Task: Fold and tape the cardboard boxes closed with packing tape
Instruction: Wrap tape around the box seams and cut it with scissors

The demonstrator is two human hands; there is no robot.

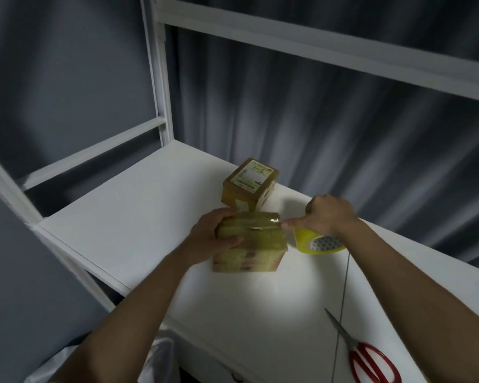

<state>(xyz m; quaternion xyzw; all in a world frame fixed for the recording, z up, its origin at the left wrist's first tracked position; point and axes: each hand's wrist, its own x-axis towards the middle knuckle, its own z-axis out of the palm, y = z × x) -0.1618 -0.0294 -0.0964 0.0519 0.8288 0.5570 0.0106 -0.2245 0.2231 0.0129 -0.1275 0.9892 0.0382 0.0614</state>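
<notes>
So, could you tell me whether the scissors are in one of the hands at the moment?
No, the red-handled scissors lie untouched on the white table, while the left hand holds the box and the right hand grips the tape roll.

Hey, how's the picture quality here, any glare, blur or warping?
Head view: dim overall, with a bright pool of light on the white table below the near box; curtain and shelf rails smear from motion blur; the wide-angle lens bends the frame edges.

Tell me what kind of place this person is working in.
Probably a small home or stockroom packing station: a white shelving unit around a white table, a dark curtain behind, with taped cardboard boxes, a tape roll and red-handled scissors.
</notes>
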